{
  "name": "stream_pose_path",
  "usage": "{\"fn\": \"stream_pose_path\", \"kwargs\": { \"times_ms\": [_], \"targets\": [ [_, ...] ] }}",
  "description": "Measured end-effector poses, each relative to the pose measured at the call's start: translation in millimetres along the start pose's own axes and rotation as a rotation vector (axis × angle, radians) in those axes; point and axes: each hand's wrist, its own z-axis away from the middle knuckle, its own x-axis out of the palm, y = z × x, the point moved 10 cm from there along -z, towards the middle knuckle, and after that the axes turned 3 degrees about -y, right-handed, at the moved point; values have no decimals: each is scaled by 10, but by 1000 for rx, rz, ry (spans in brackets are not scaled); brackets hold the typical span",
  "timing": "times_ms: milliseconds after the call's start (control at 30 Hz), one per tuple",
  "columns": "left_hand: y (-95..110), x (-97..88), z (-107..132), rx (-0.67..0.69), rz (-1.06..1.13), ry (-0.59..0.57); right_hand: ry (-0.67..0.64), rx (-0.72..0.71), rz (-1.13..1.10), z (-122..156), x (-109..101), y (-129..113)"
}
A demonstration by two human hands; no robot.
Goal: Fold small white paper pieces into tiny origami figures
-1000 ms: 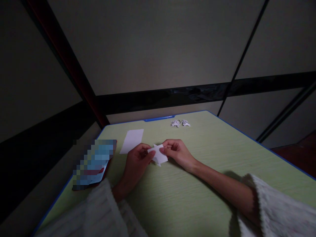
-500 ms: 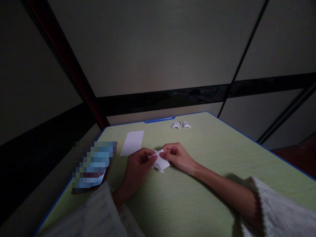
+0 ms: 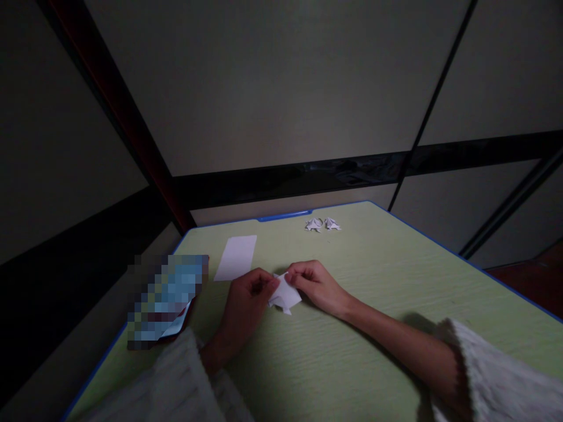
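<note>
A small piece of folded white paper [image 3: 287, 294] is held just over the table, with pointed flaps sticking out at its lower edge. My left hand [image 3: 251, 296] pinches its left corner between thumb and fingers. At the upper right corner, my right hand [image 3: 314, 284] grips the same paper with thumb and curled fingers. The fingertips hide parts of the folds. Farther back lie two folded paper figures, a left one [image 3: 314, 225] and a right one [image 3: 332, 224], side by side. A flat white sheet of paper [image 3: 236, 258] rests beyond my left hand.
The pale green table [image 3: 373, 269] has a blue edge and a blue strip [image 3: 285, 216] at its far side. On the left lies a blurred-out blue object [image 3: 169, 305] with a dark reddish rim. Behind the table stand pale panels [image 3: 281, 88] with a dark band.
My right thumb has shifted from the paper's face toward its upper edge, and more of the paper shows. The view has tilted slightly, and both hands still hold the paper.
</note>
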Motion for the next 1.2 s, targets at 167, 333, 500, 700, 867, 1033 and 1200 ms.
{"fn": "stream_pose_path", "kwargs": {
  "times_ms": [167,333,500,700,867,1033,1200],
  "targets": [
    [13,-47,1,7,-14,56,-17,-26,-5,-14,27,-1],
    [0,-36,1,-4,15,49,-38,-46,21,6,54,-14],
    [6,-1,17,9,-21,12,-56,-62,106,28,65,-25],
    [37,55,24,39,-72,-37,-31,-38,36,15,20,13],
    [29,48,24,47,-57,-35,15,-13,-28,3,-33,60],
    [22,14,26,74,-92,-10,20,10,-48,6,-30,78],
    [97,-44,62,130,-195,39,13,36,-79,-3,-15,100]
  ]
}}
